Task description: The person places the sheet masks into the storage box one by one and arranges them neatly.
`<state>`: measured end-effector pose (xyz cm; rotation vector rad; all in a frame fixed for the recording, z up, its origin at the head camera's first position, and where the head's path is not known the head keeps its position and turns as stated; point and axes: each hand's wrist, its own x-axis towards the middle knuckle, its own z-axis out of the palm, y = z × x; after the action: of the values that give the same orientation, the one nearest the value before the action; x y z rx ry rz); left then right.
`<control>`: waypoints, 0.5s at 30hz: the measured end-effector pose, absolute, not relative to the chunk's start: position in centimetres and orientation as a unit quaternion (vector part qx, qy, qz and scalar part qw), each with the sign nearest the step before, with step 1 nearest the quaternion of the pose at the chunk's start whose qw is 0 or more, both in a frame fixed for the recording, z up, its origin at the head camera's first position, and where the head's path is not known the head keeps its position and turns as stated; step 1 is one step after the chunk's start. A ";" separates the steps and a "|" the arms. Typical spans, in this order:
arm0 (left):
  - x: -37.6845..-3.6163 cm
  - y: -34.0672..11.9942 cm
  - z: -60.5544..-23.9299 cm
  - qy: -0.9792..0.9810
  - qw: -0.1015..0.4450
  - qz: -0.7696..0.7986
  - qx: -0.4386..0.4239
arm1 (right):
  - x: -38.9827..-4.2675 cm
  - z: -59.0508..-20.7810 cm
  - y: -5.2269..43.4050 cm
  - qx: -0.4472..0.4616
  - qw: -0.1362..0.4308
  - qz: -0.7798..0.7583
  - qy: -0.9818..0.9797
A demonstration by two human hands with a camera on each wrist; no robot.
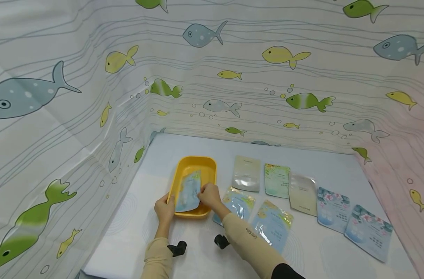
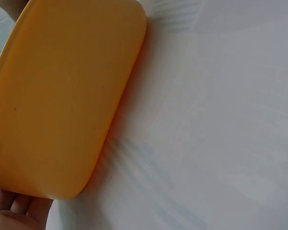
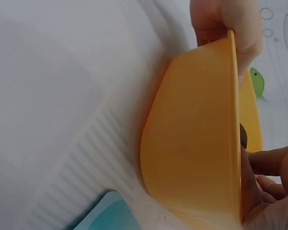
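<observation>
Fingers [image 1: 207, 192] on packet [image 1: 188, 191] in tray [image 1: 208, 164]

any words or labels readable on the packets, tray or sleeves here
None can be read.
The sachets on the table carry print, too small and blurred.
The right sleeve has a small mark, unreadable.
The yellow tray shows no text.

Packet half hidden in tray

The blue packet [image 1: 188, 191] is partly covered by both hands; print on the far packets [image 1: 246, 173] is too small to read.
</observation>
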<state>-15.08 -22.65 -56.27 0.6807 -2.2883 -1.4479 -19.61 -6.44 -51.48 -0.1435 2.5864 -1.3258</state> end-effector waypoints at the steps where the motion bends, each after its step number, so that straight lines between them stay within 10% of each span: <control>1: -15.1 -22.7 -56.3 -0.807 0.174 -0.511 0.240 | -19.6 -51.4 -6.5 -0.050 0.115 -0.446 0.886; 15: -15.1 -22.6 -56.2 -0.807 0.167 -0.510 0.248 | -19.2 -51.3 -7.3 -0.058 0.130 -0.358 0.923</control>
<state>-15.14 -22.62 -56.21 0.7043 -2.2953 -1.4507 -19.16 -7.27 -51.29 -0.1685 2.6814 -1.0403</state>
